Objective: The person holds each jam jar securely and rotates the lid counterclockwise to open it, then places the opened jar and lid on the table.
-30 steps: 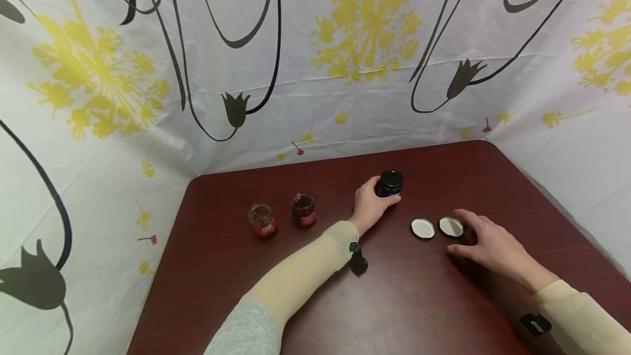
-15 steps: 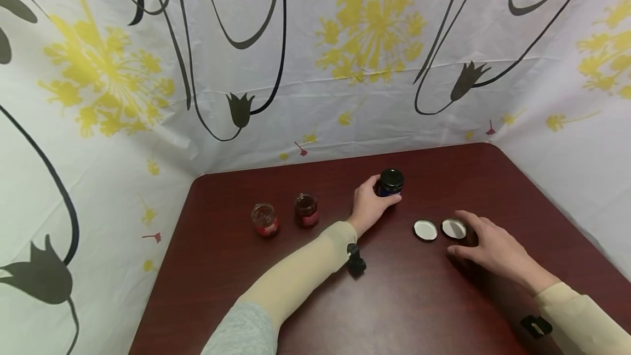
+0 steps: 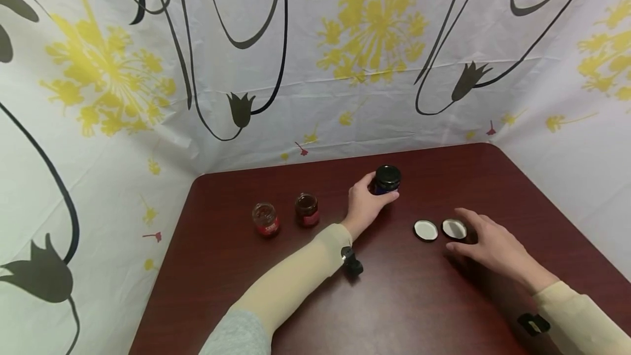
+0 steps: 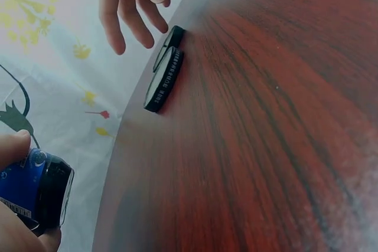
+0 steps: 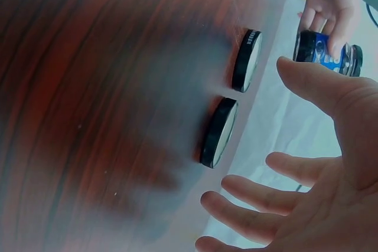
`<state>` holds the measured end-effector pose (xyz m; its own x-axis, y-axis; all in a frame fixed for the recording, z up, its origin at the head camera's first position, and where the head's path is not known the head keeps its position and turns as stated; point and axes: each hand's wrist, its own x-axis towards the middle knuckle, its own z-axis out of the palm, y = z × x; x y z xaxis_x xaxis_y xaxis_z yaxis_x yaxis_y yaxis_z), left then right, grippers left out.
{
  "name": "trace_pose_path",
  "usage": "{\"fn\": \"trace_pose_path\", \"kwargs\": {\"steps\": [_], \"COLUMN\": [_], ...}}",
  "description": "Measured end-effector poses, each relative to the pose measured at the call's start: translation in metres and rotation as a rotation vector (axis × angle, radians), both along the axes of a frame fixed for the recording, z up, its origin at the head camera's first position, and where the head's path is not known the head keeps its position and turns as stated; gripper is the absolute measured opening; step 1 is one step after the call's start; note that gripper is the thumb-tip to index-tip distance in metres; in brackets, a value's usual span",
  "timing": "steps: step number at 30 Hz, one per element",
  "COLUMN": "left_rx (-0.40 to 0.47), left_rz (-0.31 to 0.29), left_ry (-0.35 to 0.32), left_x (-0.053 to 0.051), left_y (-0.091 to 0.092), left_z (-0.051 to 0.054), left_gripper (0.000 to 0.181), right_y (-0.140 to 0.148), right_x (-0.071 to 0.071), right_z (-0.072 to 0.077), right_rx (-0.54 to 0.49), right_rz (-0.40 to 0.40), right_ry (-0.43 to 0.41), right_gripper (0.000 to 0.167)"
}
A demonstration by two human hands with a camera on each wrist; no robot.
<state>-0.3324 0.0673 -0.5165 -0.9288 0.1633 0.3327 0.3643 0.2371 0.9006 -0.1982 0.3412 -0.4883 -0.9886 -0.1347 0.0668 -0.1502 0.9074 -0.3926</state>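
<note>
My left hand [image 3: 363,205] grips a jar [image 3: 387,176] with a black lid, thumb and fingers round its sides. Its blue label [image 4: 22,184] shows in the left wrist view, and the same jar [image 5: 328,51] appears in the right wrist view. Two black-rimmed jar lids [image 3: 425,230] [image 3: 454,229] lie side by side on the table, pale insides up. Beside the right-hand lid hovers my right hand [image 3: 495,248], fingers spread and holding nothing. On the left stand two lidless glass jars [image 3: 266,220] [image 3: 307,211] with red labels.
The dark red wooden table [image 3: 394,300] has rounded far corners. A patterned white cloth [image 3: 305,86] hangs behind it and along both sides. A small black camera [image 3: 352,263] is strapped to my left wrist, another [image 3: 534,323] to the right.
My left hand and the jar it holds have shifted slightly left and up in the head view during the last half second. The right hand stays nearly still beside the lids.
</note>
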Motion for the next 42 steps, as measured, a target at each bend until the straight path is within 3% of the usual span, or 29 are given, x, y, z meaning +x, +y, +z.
{"fn": "trace_pose_path", "kwargs": {"steps": [15, 25, 35, 42], "left_rx": [0.012, 0.071, 0.012, -0.016], "left_rz": [-0.026, -0.05, -0.054, -0.055], "left_ry": [0.019, 0.028, 0.011, 0.059], "left_x": [0.016, 0.024, 0.039, 0.048], "left_y": [-0.016, -0.03, -0.045, -0.055], "left_z": [0.004, 0.015, 0.021, 0.022], "left_gripper": [0.06, 0.06, 0.066, 0.062], "right_y": [-0.011, -0.021, -0.035, -0.046], "right_x": [-0.001, -0.004, -0.006, -0.008], "right_z": [0.008, 0.015, 0.018, 0.02], "right_rx": [-0.056, -0.107, -0.148, -0.168], "right_rz": [0.001, -0.009, -0.008, -0.033], "right_ry": [0.018, 0.03, 0.106, 0.092], "right_gripper": [0.093, 0.088, 0.081, 0.079]}}
